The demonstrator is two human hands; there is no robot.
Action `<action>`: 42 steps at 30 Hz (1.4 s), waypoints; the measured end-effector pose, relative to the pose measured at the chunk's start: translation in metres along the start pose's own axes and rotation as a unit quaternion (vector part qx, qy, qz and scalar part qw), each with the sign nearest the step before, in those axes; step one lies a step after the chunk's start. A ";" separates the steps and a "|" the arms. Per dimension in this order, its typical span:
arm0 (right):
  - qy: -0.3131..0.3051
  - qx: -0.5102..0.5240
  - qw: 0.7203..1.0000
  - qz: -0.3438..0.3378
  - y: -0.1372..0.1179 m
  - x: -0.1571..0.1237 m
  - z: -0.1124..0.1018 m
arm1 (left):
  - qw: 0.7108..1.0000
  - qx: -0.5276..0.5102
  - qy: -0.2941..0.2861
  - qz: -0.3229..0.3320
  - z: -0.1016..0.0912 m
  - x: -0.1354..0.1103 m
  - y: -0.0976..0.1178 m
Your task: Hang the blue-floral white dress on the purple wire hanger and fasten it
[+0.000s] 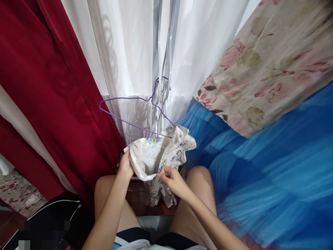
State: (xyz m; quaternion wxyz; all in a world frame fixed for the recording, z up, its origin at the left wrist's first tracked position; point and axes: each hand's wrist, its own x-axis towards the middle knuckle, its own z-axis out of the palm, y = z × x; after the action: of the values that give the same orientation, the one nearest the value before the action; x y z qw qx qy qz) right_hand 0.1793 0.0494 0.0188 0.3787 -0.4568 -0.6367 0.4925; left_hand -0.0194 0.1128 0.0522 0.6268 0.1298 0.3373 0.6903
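A white floral garment [145, 159] with blue and yellow flowers hangs by one shoulder on a purple wire hanger [127, 98]. The hanger's left arm is bare, and its hook is caught on a hanging silver strip. My left hand [126, 165] grips the garment's left edge, with the fingers partly hidden behind the cloth. At the front of the opening, my right hand [170, 178] pinches the edge between thumb and fingers. The lower part of the garment drops between my knees.
Red curtains [59, 93] hang on the left and white curtains [130, 45] behind the hanger. To the right are a floral cloth [249, 76] and blue gathered tulle [260, 170]. A black item with white piping [52, 222] lies at lower left.
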 end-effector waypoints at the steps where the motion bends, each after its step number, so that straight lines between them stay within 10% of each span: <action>1: 0.002 -0.019 1.000 0.004 0.005 -0.002 -0.003 | 1.000 0.006 -0.008 -0.020 0.003 -0.009 -0.008; 7: -0.009 -0.061 0.997 -0.056 -0.005 -0.020 -0.007 | 0.973 0.173 -0.150 0.022 0.025 -0.074 -0.040; 13: 0.049 0.126 0.990 -0.042 -0.039 -0.031 0.000 | 0.779 0.457 -0.367 0.223 0.032 -0.104 -0.027; 19: -0.138 0.057 0.989 0.010 -0.068 -0.049 -0.038 | 0.806 0.384 -0.451 0.024 -0.005 -0.087 -0.038; 22: -0.150 -0.085 0.985 -0.014 -0.086 -0.048 -0.071 | 0.793 0.428 -0.434 -0.002 -0.030 -0.081 -0.053; 26: -0.009 -0.199 0.977 -0.079 -0.098 -0.031 -0.125 | 0.738 0.558 -0.362 0.113 -0.045 -0.071 -0.046; 32: 0.217 -0.095 0.939 -0.249 -0.110 0.033 -0.183 | 0.660 0.597 -0.357 0.284 -0.032 -0.063 -0.008; 38: 0.100 -0.003 0.974 -0.202 -0.134 0.107 -0.158 | 0.688 0.585 -0.290 0.316 -0.020 -0.062 0.036; 42: 0.027 0.019 0.988 -0.149 -0.138 0.111 -0.142 | 0.644 0.637 -0.260 0.334 -0.031 -0.043 0.071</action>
State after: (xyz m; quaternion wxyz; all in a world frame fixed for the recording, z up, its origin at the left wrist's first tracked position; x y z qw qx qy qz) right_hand 0.2503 0.1819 0.1891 0.4733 -0.3625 -0.6778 0.4304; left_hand -0.0852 0.0634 0.0840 0.1782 0.7753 0.4504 0.4054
